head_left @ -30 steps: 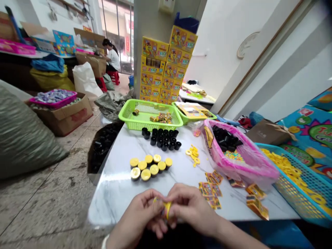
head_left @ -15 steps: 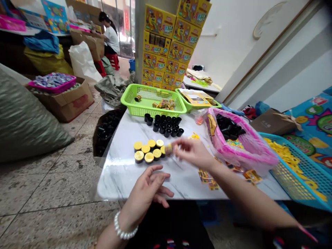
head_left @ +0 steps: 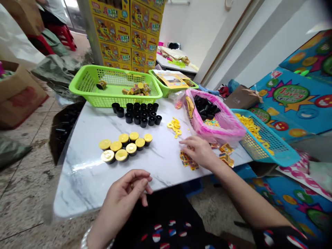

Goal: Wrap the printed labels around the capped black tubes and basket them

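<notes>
Where the right hand (head_left: 195,149) lay: palm down over the printed sachets (head_left: 186,161), forearm slanting in from the right, fingers extended leftward and slightly bent; whether they pinched a sachet could not be told.
Left hand (head_left: 123,195): at the near edge of the counter (head_left: 80,180), palm turned inward, fingers loosely curled, thumb above them; a hold on anything could not be told.
Printed sachets: several, overlapping on the counter, partly covered by the right hand; exact count hidden.
Yellow-topped cups (head_left: 121,155): nine, grouped yellow side up, beyond the left hand.
Black cups (head_left: 144,121): one packed group, with two at its left end; overlap prevented a full count.
Yellow ring pieces (head_left: 177,132): one small heap, between the black cups and the pink basket (head_left: 220,132).
Green baskets (head_left: 103,101): two, at the rear; the left one contained one wrapped cup (head_left: 101,85) lying apart from a small pile.
Pink basket: one, plastic-lined, containing black parts.
Blue basket (head_left: 281,157): one, at the far right, containing yellow pieces.
</notes>
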Tool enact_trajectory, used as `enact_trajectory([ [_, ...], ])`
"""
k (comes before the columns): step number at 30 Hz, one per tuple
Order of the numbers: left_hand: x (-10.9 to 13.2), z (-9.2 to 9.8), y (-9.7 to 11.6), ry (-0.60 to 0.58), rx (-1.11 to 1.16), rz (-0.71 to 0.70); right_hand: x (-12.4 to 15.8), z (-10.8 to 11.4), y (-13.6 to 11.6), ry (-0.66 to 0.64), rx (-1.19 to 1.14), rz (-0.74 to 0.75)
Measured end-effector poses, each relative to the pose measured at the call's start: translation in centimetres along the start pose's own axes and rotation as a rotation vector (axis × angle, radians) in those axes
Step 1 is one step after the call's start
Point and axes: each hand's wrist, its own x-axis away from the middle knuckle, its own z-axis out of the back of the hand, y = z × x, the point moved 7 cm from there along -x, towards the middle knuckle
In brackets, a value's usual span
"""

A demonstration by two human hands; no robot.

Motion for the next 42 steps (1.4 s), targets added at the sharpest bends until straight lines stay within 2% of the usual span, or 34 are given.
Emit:
enact_trajectory([
  [2, -0.4, -0.2, 0.1, -0.015, 0.008, 0.022, 2.2, -0.8, 1.5, 0.015, 0.013, -0.044],
  [4, -0.6, -0.4, 0.2, -0.003, -0.024, 0.034, 2.8, -1.2, 2.1, 0.01, -0.006, -0.057],
  [9, 0.0, -1.0, 0.9, 0.059, -0.141, 0.011, 1.2, -0.9, 1.7, -0.009, -0.041, -0.053],
  [13, 1.0, -1.4, 0.7, 0.071, -0.131, 0.02, 0.5, 0.0, 1.3, 0.027, -0.072, -0.057],
  [16, 1.5, -2.0, 0.2, 0.069, -0.094, 0.043, 0.6, 0.3, -0.1, 0.066, -0.115, -0.053],
  [19, 1.6, -2.6, 0.2, 0.08, -0.05, 0.039, 0.9, 0.1, -2.9, 0.129, -0.255, -0.053],
  [22, 1.6, -2.9, 0.6, 0.115, -0.023, 0.001, 1.2, -1.5, -5.6, 0.157, -0.403, -0.162],
  [25, 1.4, -2.4, 0.6, 0.173, -0.008, -0.029, 1.0, -3.7, -7.3, 0.141, -0.316, -0.211],
  [28, 1.2, -1.5, -0.2, 0.213, 0.028, -0.011, 0.5, -5.2, -7.4, 0.142, -0.142, -0.167],
  [31, 1.0, -1.1, -0.8, 0.218, 0.054, 0.001, 0.5, -5.3, -6.5, 0.179, -0.137, -0.146],
  [33, 1.0, -1.2, -0.9, 0.214, 0.07, -0.006, 0.8, -4.4, -6.4, 0.252, -0.21, -0.129],
  [36, 1.0, -1.6, -0.3, 0.225, 0.097, -0.046, 1.9, -2.9, -7.2, 0.328, -0.443, -0.16],
  [39, 1.3, -2.0, 0.5, 0.256, 0.094, -0.098, 2.9, -2.9, -8.5, 0.296, -0.72, -0.269],
  [42, 1.6, -1.7, 0.7, 0.308, 0.073, -0.129, 3.5, -4.1, -9.8, 0.215, -0.974, -0.342],
])
